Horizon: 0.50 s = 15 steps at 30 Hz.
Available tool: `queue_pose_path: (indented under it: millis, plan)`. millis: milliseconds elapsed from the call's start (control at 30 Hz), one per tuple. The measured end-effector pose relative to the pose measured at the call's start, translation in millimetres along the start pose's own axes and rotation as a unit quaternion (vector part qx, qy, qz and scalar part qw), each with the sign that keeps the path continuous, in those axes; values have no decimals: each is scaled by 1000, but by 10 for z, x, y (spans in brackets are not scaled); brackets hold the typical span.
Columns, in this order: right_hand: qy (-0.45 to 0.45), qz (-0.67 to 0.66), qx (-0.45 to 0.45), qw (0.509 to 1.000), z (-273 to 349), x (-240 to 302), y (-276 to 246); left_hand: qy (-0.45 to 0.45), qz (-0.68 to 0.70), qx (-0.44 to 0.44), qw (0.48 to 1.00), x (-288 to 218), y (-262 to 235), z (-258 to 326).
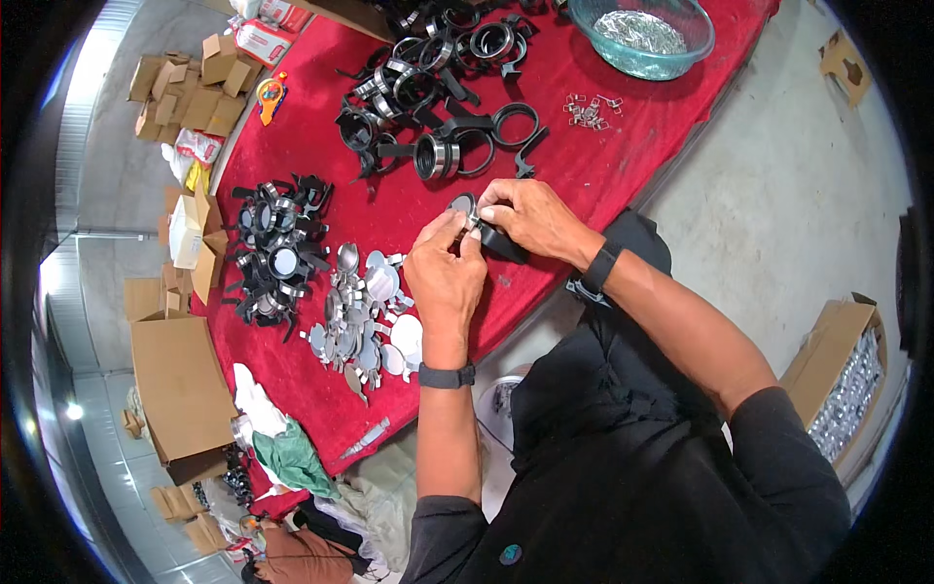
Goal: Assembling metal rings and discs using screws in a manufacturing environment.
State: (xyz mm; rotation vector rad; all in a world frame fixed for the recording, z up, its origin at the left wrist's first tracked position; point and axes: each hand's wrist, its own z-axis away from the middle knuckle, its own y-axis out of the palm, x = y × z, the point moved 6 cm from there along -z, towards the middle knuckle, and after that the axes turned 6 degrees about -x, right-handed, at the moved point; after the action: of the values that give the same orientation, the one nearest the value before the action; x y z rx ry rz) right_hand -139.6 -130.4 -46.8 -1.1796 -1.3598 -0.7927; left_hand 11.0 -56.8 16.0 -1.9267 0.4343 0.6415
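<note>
Close together near the table's front edge, my two hands are working on one small part with a round grey metal disc [463, 205] and a black handle-like piece [504, 245]. My left hand [448, 273] pinches it from the left, fingertips beside the disc. From the right, my right hand [533, 220] closes thumb and finger on it near the joint; anything smaller between them is hidden. Left of my left hand lies a pile of metal discs with tabs [362, 321]. Beyond my hands are loose black parts with metal rings [436, 156].
Black parts with discs [280, 248] are heaped on the left of the red-covered table [603, 161]. Small metal clips [588, 111] lie near a clear bowl [642, 66] of metal pieces. Cardboard boxes [180, 384] stand at the left; another box [827, 370] holds shiny parts.
</note>
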Motion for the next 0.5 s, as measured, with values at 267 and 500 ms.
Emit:
queue_pose_path:
  millis: [267,500]
  plan:
    - [-5,-37,-24,999,34,38,56,-12,11,-31,999,1,-13,27]
    - [-9,-52,-47,997,126,35,-29,-9,22,-40,999,-11,11,40]
